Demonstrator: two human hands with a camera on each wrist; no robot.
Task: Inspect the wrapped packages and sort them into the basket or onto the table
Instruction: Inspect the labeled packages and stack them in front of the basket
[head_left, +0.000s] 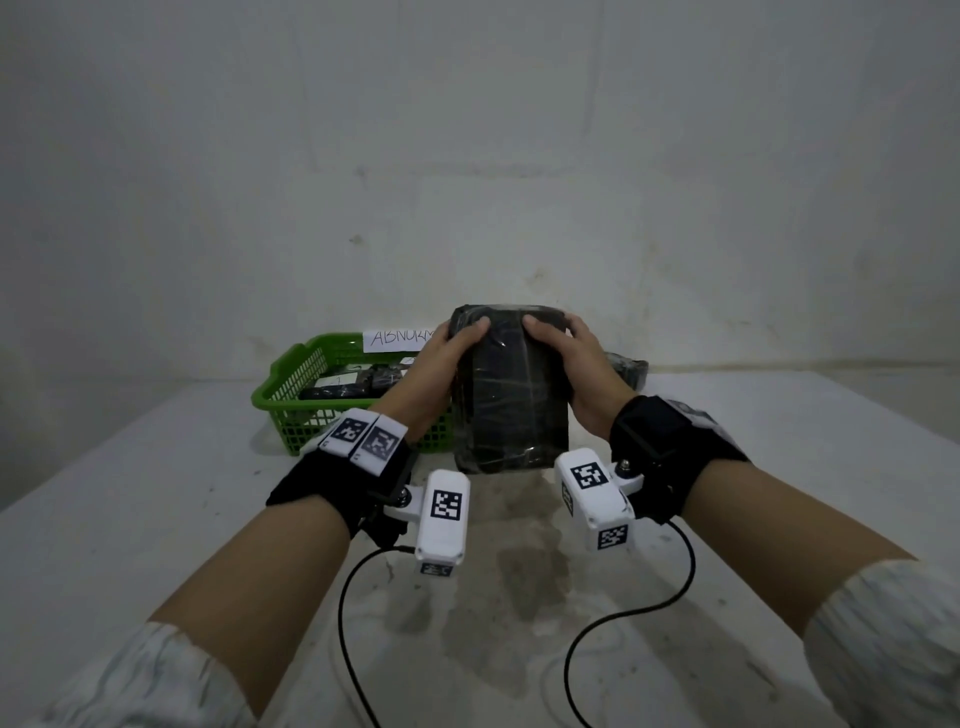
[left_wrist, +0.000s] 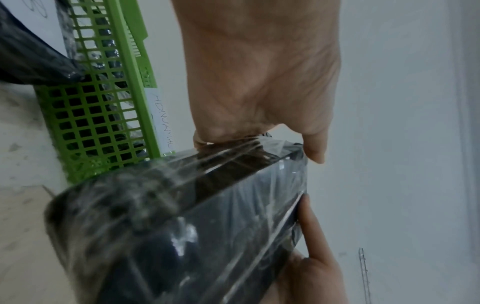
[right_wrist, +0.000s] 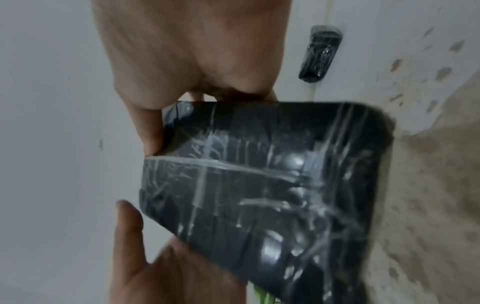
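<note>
A black package (head_left: 509, 395) wrapped in clear film stands upright above the table, held between both hands. My left hand (head_left: 441, 358) grips its left side with the thumb over the top front edge. My right hand (head_left: 571, 364) grips the right side the same way. The left wrist view shows the package (left_wrist: 182, 226) with the left hand (left_wrist: 259, 82) curled over its top edge. From the right wrist, the package (right_wrist: 272, 185) fills the middle under the right hand (right_wrist: 194, 51). The green basket (head_left: 296, 374) sits behind on the left, with wrapped packages inside.
A white paper label (head_left: 397, 339) with handwriting leans on the basket's back rim. Another black wrapped package (head_left: 628, 370) lies on the table at the back right, also visible as a package (right_wrist: 318, 53) near the wall. The white table (head_left: 156, 493) meets a plain wall behind.
</note>
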